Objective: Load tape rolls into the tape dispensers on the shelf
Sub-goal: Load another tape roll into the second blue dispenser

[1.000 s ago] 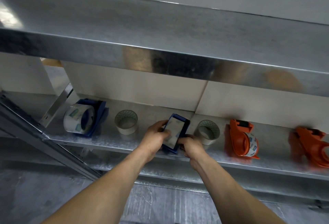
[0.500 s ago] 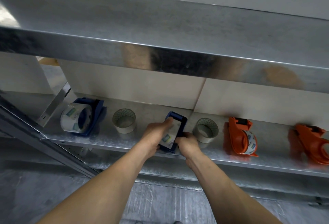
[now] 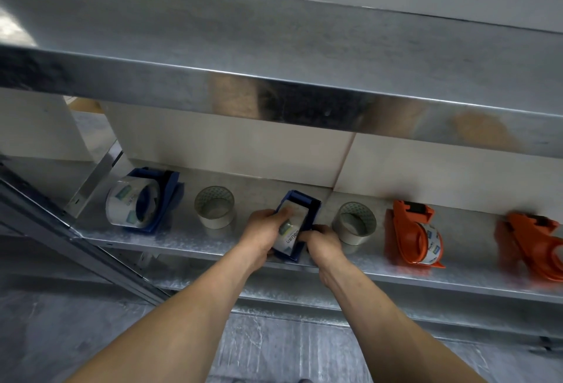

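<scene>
A blue tape dispenser rests on the metal shelf at centre, with a clear tape roll seated in it. My left hand grips the roll and the dispenser's left side. My right hand holds the dispenser's near right edge. Two loose grey tape rolls stand upright, one on the left and one on the right. Another blue dispenser with a roll lies at far left. Two orange dispensers sit to the right, one holding a roll, the other cut off by the frame edge.
A higher metal shelf overhangs the working shelf and limits headroom. A slanted metal brace stands at the left end. White wall panels close the back. The grey floor shows below.
The tape roll has sunk deeper into the blue dispenser. My left hand has slid over it and both hands have moved slightly lower and nearer.
</scene>
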`<control>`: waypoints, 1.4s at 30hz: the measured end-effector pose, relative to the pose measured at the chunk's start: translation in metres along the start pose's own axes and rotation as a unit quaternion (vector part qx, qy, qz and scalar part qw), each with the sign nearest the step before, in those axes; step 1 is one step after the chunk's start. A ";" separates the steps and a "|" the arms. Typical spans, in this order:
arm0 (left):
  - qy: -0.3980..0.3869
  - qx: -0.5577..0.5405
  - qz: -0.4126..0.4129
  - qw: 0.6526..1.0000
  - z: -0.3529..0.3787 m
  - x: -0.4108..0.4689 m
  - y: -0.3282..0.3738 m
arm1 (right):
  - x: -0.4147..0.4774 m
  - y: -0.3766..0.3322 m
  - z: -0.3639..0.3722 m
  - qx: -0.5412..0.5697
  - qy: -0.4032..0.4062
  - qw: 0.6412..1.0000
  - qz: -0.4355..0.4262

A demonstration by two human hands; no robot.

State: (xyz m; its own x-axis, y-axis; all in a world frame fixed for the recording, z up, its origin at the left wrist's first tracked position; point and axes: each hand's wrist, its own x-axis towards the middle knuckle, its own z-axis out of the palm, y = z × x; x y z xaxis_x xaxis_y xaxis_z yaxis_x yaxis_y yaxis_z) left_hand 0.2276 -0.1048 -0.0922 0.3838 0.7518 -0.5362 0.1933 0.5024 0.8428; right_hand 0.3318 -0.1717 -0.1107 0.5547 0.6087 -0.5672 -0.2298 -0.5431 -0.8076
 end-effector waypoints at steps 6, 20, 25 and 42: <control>0.015 -0.050 -0.002 0.999 -0.009 0.002 0.001 | -0.003 -0.005 0.005 0.078 0.006 0.997 0.005; -0.082 -0.175 0.052 0.980 -0.032 -0.006 0.038 | -0.015 -0.017 -0.025 0.356 -0.178 0.917 0.009; -0.144 -0.177 0.010 0.974 -0.037 -0.003 0.046 | -0.011 -0.029 -0.030 0.364 -0.204 0.909 0.003; 0.010 0.024 0.115 0.993 -0.040 0.013 0.067 | -0.019 -0.035 -0.031 0.005 -0.224 0.962 -0.157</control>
State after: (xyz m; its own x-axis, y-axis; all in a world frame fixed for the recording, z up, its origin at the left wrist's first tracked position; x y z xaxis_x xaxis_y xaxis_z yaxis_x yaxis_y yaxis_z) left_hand 0.2093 -0.0442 -0.0451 0.4055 0.8526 -0.3296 0.1452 0.2959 0.9441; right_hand 0.3540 -0.1817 -0.0664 0.1982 0.9309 -0.3068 -0.1157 -0.2886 -0.9504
